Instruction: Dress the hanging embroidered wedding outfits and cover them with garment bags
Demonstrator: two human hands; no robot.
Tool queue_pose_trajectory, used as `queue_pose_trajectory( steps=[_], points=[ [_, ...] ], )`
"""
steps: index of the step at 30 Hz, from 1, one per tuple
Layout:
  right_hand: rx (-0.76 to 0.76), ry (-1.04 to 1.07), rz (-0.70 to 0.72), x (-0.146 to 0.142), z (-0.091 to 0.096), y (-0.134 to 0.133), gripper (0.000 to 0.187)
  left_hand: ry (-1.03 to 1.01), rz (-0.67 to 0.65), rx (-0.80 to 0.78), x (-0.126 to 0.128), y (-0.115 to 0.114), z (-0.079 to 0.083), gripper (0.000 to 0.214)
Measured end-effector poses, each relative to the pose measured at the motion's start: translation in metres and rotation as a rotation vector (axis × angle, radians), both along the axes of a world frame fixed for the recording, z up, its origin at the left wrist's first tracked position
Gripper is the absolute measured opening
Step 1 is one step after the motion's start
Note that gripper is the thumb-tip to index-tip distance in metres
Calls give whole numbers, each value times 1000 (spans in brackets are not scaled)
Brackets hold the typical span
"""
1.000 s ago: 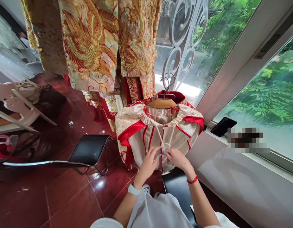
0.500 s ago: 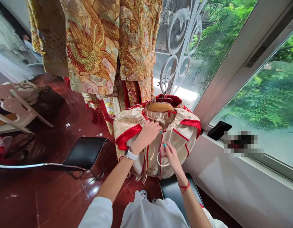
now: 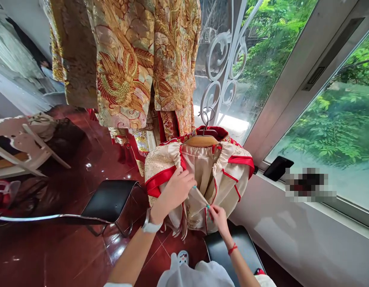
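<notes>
Your left hand [image 3: 180, 189] is over the front of the cream garment [image 3: 203, 173], its fingers curled in with no gap to be seen between the tips, and a pale cord [image 3: 200, 197] runs tight from there, down and across, to your right hand [image 3: 219, 219]. That hand pinches the cord between thumb and forefinger; you have it lower and farther right, with the hands a little apart. I cannot tell whether your left fingers also grip the cloth. The garment, edged in red, hangs right in front of you on a wooden hanger [image 3: 201, 141], its gathered neck spread to either side and a red collar [image 3: 217, 130] showing behind. You wear a watch [image 3: 152, 227] on the left wrist and a red bracelet [image 3: 232, 249] on the right. Above and to the left hang gold embroidered robes [image 3: 124, 79]. A black chair [image 3: 112, 199] is to your left and another black seat [image 3: 218, 249] sits below your right forearm, both over a dark red tiled floor [image 3: 73, 255]. On your right, a phone [image 3: 278, 168] leans at the window [image 3: 330, 131], beside a pixelated patch. One shoe [image 3: 183, 259] shows beneath you.
</notes>
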State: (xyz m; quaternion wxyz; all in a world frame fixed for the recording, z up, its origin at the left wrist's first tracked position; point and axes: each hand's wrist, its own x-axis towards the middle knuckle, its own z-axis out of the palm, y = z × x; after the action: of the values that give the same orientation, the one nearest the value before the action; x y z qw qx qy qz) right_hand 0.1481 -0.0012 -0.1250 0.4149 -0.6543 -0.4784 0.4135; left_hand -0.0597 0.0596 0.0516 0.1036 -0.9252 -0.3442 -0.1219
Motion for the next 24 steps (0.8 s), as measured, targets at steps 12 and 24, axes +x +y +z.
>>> queue_pose_trajectory(
  steps=[12,24],
  points=[
    [433,-670,-615,-6,155,91,69,-748,717,314,24,42,16,58],
    [263,-177,-98,158,175,146,30,-539,568,-80,-36,64,52,57]
  ],
)
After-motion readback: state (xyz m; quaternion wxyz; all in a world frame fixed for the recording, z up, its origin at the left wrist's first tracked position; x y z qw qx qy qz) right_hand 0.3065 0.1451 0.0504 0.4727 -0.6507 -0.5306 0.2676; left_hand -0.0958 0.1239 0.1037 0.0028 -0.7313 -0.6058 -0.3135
